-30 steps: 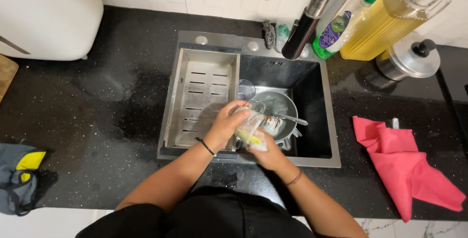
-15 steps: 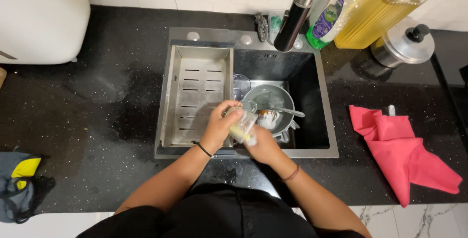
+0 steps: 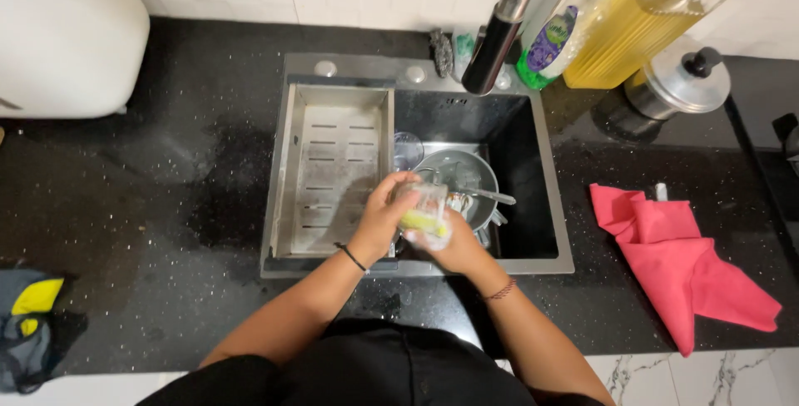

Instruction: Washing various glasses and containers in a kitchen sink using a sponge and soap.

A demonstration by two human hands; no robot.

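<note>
Over the steel sink, my left hand grips a clear drinking glass from the left side. My right hand is below and to the right of it, pressing a yellow-green soapy sponge against the glass. Foam covers my right fingers. Under the hands a grey metal bowl lies in the basin, with a spoon resting across it.
A perforated steel drain tray fills the sink's left half. A dark faucet, green soap bottle, a yellow-filled jug and a lidded steel pot stand behind. A red cloth lies right; a white appliance stands far left.
Both hands stay over the sink with the glass and sponge; they have shifted only slightly while rubbing. The camera view has tilted a little.
</note>
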